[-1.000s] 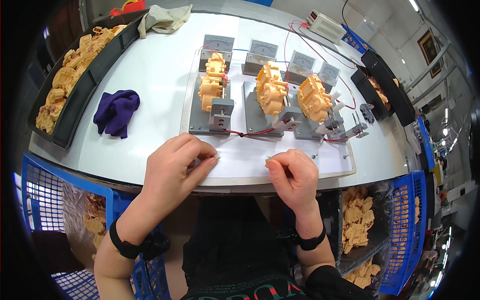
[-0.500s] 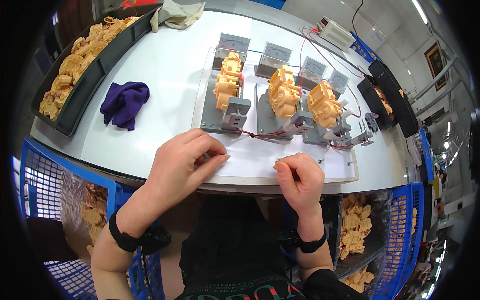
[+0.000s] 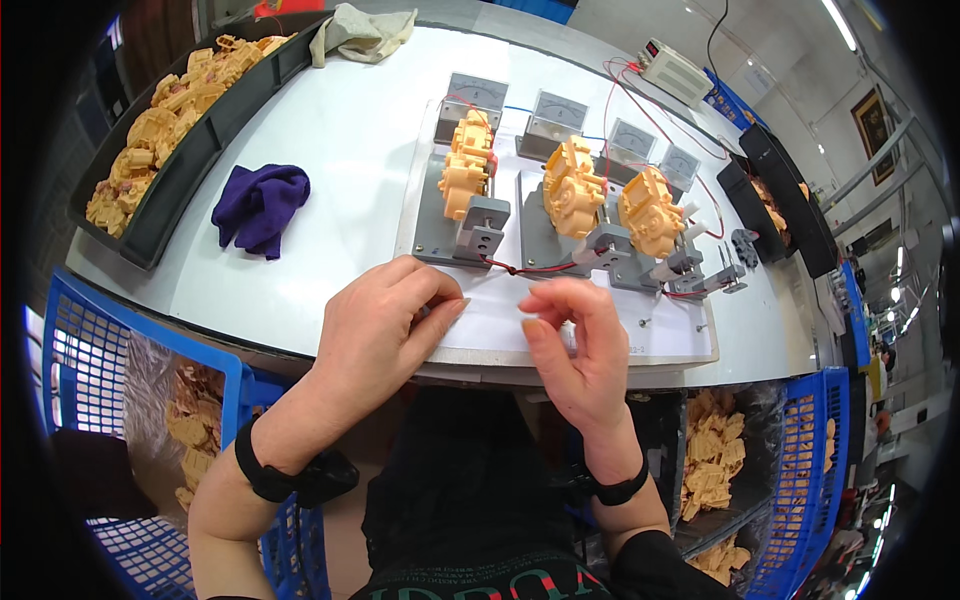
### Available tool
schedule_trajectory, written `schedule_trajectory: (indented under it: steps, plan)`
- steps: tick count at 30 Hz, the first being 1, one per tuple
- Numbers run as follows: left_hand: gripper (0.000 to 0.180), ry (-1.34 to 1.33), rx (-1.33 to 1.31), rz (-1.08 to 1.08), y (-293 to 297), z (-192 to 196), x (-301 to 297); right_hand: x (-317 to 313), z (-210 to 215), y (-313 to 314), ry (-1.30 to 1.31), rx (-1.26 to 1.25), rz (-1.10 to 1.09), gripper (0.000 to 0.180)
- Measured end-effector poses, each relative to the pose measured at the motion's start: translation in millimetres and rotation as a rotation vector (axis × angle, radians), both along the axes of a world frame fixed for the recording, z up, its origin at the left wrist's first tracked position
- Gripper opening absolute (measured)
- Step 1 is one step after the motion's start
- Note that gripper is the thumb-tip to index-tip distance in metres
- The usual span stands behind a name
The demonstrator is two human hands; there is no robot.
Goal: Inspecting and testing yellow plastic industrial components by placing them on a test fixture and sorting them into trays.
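My left hand [image 3: 385, 318] rests at the front edge of the white board, thumb and forefinger pinched together; anything between them is too small to make out. Opposite it, my right hand [image 3: 583, 350] hovers over the board's edge with thumb and fingers apart, nothing visible in them. Just behind the hands is a row of grey test fixtures. Yellow plastic gear housings sit on them: a left one [image 3: 466, 165], a middle one [image 3: 574, 188] and a right one [image 3: 651, 213]. A red and black wire [image 3: 530, 269] runs along the fixtures' front.
Panel meters [image 3: 553, 112] stand behind the fixtures, wired to a power supply [image 3: 676, 75]. A purple cloth [image 3: 262, 208] lies left, beside a black bin [image 3: 190, 180] of yellow housings. Blue crates [image 3: 800, 480] flank me below the table; small screws [image 3: 644, 323] stand on the board's right.
My right hand has moved left and its pinched fingers have opened. My left hand has shifted slightly right and up, still pinched. The whole view has shifted a little.
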State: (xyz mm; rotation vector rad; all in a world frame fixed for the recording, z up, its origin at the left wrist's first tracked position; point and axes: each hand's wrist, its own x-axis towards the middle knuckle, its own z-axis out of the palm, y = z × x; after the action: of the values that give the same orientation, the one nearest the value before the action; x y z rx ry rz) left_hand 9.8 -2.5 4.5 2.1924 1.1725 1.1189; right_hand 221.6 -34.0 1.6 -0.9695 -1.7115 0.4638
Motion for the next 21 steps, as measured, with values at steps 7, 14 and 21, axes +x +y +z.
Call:
schedule_trajectory:
  steps: [7,14,21]
  plan:
    - [0.008,-0.016,-0.132,-0.015,2,3,-1,-27,1,25,0.125,-0.076,0.018,0.051]
    - [0.039,-0.331,-0.303,-0.039,42,16,-18,-38,7,27,0.069,-0.052,0.052,0.053]
    - [0.076,-0.083,-0.581,-0.021,127,49,15,-43,1,27,0.057,-0.036,0.122,0.042]
